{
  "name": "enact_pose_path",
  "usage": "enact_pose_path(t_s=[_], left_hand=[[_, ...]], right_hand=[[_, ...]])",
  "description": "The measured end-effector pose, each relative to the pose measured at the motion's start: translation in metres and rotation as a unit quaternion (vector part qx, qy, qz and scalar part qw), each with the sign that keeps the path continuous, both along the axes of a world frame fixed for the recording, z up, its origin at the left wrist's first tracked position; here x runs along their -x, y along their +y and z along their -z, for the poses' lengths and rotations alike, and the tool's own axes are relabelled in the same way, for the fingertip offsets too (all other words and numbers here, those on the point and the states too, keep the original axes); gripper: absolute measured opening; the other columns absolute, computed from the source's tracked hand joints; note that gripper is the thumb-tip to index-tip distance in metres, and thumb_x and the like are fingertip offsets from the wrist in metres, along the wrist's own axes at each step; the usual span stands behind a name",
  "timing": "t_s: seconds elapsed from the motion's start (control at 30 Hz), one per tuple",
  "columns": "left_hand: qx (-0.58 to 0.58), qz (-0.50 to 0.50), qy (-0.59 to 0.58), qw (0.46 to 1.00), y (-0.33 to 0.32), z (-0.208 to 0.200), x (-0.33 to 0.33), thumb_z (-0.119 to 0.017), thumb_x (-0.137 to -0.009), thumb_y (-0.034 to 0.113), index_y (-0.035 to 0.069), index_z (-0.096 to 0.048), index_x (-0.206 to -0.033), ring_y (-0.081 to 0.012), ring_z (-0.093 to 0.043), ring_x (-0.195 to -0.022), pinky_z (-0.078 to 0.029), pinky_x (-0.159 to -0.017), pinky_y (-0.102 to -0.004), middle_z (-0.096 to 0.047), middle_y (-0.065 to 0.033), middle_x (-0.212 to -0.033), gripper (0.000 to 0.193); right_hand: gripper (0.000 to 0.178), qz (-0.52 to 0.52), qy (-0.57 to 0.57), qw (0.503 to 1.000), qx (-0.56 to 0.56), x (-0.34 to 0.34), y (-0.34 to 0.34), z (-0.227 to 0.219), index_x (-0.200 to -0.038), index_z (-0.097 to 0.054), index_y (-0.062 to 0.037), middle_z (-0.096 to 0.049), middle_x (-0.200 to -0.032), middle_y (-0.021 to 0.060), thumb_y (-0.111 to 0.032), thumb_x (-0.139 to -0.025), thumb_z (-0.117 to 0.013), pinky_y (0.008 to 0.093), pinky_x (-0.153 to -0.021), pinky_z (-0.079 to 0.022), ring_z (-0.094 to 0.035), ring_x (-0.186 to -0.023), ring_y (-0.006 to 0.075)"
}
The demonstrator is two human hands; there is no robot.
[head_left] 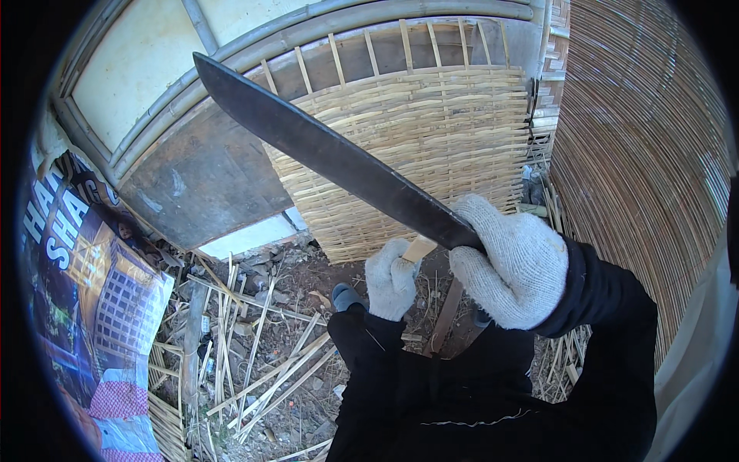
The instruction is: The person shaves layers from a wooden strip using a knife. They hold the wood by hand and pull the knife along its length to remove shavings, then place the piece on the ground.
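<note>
The person's right hand (512, 262), in a white knitted glove, is closed firmly around the grip end of a machete (331, 158), the fingers wrapped tight and the handle itself hidden inside the fist. The long dark blade slants up and to the left from that fist, its tip in front of the curved bamboo poles (331, 35) of the wall. The left hand (390, 279), gloved to match, is lower and nearer the middle, its fingers curled shut on a pale bamboo piece (419, 248) whose squared end shows above the thumb, just beside the lower edge of the blade near the right fist (whether the two touch cannot be told from this angle). Behind the blade, a woven bamboo panel (416, 146) leans upright, the bare ends of its uprights standing clear along the top, with a dark board (212, 177) to its left. Split bamboo strips (262, 369) lie scattered over the littered ground at the person's left, beside a printed banner (127, 308). A blue-grey shoe (348, 296) shows just left of the left hand, and a screen of thin slats (639, 138) rises on the right.
</note>
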State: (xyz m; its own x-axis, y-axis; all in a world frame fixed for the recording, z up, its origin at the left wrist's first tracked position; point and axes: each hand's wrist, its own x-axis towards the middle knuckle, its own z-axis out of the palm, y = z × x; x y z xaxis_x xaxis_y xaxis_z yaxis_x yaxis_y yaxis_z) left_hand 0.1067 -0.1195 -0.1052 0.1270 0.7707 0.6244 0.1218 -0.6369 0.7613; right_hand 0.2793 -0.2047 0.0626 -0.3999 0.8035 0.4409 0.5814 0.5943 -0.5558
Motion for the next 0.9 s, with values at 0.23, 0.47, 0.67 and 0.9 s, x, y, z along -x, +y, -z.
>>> enact_pose_path(t_s=[0.23,0.47,0.67,0.9], left_hand=[[-0.024,-0.012,0.005,1.0,-0.009,-0.004,-0.018,-0.047,-0.093,0.024,0.003,-0.061,-0.084,-0.0184,-0.055,-0.052,-0.041,-0.05,-0.0312,-0.054,-0.0067,-0.062,0.027],[-0.027,-0.008,-0.021,0.999,-0.01,-0.005,-0.021,-0.048,-0.093,0.021,0.003,-0.061,-0.085,-0.0173,-0.055,-0.052,-0.041,-0.051,-0.0307,-0.055,-0.006,-0.063,0.023],[-0.008,0.002,-0.041,0.999,-0.012,-0.007,-0.021,-0.047,-0.09,0.014,0.003,-0.061,-0.085,-0.0163,-0.055,-0.052,-0.042,-0.052,-0.03,-0.056,-0.0061,-0.064,0.018],[0.042,-0.03,0.029,0.998,-0.008,0.0,-0.009,-0.044,-0.088,0.019,0.003,-0.06,-0.083,-0.0167,-0.053,-0.053,-0.042,-0.052,-0.0309,-0.054,-0.0061,-0.063,0.024]], right_hand=[[0.025,0.005,-0.002,1.0,-0.005,-0.014,-0.012,-0.007,-0.112,-0.049,0.0039,-0.06,-0.065,0.007,-0.008,-0.092,-0.055,0.0307,-0.049,-0.049,-0.062,-0.051,0.0215],[0.017,-0.004,-0.003,1.0,0.012,-0.015,-0.012,-0.007,-0.106,-0.05,0.0025,-0.062,-0.072,0.0075,-0.007,-0.092,-0.053,0.0308,-0.056,-0.051,-0.065,-0.059,0.0231],[0.02,-0.009,-0.016,1.0,-0.008,-0.015,-0.012,-0.01,-0.109,-0.05,0.0031,-0.063,-0.072,0.0079,-0.006,-0.092,-0.052,0.0318,-0.056,-0.051,-0.065,-0.059,0.0241],[0.027,0.013,-0.037,0.999,-0.015,-0.004,-0.011,-0.03,-0.115,-0.046,0.006,-0.061,-0.068,0.009,-0.004,-0.091,-0.051,0.0315,-0.049,-0.05,-0.063,-0.051,0.0227]])
